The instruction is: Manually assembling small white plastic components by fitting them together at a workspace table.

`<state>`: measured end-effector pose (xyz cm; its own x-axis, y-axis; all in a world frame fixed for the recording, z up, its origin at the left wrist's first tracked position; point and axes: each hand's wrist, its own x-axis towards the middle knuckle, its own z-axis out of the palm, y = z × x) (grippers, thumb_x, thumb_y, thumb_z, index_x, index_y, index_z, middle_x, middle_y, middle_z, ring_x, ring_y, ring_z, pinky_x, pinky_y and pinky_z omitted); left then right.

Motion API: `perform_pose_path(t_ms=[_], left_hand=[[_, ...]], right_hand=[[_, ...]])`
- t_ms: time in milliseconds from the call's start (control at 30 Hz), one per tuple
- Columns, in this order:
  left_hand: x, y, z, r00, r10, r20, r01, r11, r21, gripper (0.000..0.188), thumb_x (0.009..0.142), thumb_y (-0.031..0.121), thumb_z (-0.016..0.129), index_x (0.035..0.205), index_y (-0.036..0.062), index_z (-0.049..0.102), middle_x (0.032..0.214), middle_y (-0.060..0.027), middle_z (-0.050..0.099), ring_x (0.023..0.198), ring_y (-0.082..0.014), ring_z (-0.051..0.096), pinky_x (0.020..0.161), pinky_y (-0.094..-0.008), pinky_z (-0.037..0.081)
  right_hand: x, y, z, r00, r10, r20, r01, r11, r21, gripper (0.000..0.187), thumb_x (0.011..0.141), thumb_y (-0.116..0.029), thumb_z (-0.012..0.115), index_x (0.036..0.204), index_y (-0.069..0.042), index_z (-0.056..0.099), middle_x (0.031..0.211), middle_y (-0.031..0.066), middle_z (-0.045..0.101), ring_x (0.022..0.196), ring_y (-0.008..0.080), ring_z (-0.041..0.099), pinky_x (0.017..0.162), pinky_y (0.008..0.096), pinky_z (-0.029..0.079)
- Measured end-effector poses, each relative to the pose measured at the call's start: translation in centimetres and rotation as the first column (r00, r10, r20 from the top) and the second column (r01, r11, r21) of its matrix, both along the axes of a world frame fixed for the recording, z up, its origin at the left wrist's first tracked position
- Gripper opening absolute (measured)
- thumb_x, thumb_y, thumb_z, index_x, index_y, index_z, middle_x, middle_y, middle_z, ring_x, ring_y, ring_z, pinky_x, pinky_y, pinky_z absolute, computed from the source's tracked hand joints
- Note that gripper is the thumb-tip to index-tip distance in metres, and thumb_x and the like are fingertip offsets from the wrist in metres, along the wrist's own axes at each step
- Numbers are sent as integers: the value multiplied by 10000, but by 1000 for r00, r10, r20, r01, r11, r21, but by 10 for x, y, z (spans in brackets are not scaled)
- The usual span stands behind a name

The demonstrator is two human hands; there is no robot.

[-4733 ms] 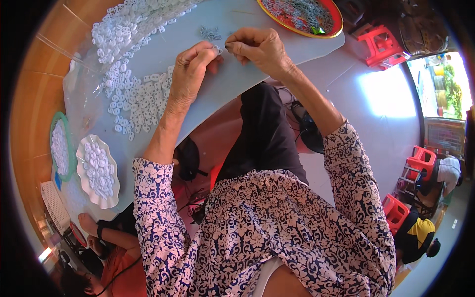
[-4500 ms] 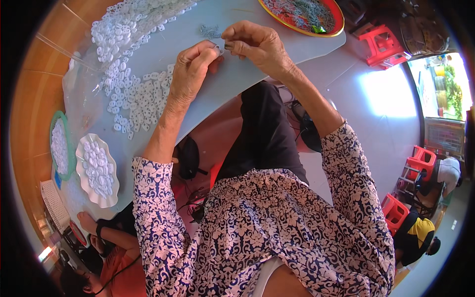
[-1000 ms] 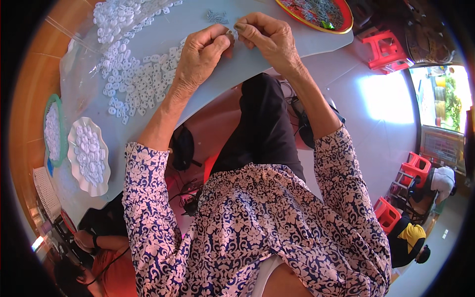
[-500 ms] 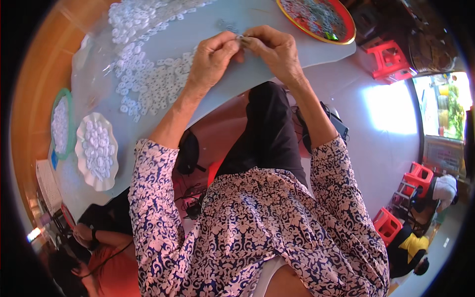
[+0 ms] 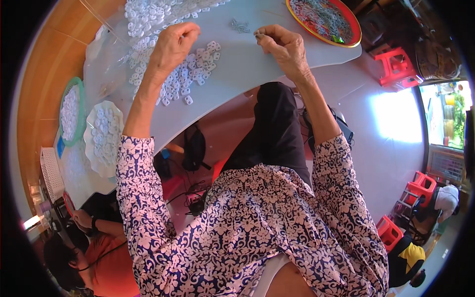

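My left hand (image 5: 173, 47) hovers above the small white plastic pieces (image 5: 180, 79), fingers curled and closed. Whatever may be in its fingertips is hidden. To its right, over the bare tabletop, my right hand (image 5: 284, 49) pinches a small grey metal piece (image 5: 258, 35) between thumb and forefinger; its exact kind is too small to tell. A little pile of small metal parts (image 5: 240, 25) lies between the two hands. The white pieces are flat, with holes in them, and spread toward a larger heap (image 5: 148, 17) at the far left.
A red round tray (image 5: 357, 34) with many metal parts stands at the far right of the table (image 5: 222, 79). On the left are a scalloped white dish (image 5: 92, 148) and a green basket (image 5: 63, 126) of white pieces. A person in orange (image 5: 111, 265) sits at lower left.
My hands have come apart. The left moved left over the white pieces, while the right stayed near its place. The view has shifted slightly, and the little metal pile shows between the hands.
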<state>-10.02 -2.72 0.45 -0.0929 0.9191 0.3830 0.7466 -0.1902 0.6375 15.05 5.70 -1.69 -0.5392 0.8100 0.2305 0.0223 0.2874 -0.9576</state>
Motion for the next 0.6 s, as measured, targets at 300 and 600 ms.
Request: perform_pose_path(t_ms=[300, 600], left_hand=[[0, 0, -4, 933, -151, -326, 140, 988, -59, 124, 822, 120, 575, 885, 19, 611, 785, -104, 590, 763, -269, 541, 745, -345, 439], [-6, -17, -3, 942, -116, -314, 107, 993, -46, 108, 799, 75, 605, 891, 19, 595, 816, -81, 575, 809, -253, 533, 751, -336, 437]], right_hand=[[2, 0, -3, 999, -10, 51, 7, 999, 53, 180, 846, -169, 614, 916, -8, 653, 682, -30, 562, 634, 40, 475, 582, 206, 407], [1, 3, -9, 1000, -2, 13, 1, 997, 82, 185, 845, -171, 649, 931, -8, 663, 683, -16, 598, 634, 43, 498, 588, 211, 430]])
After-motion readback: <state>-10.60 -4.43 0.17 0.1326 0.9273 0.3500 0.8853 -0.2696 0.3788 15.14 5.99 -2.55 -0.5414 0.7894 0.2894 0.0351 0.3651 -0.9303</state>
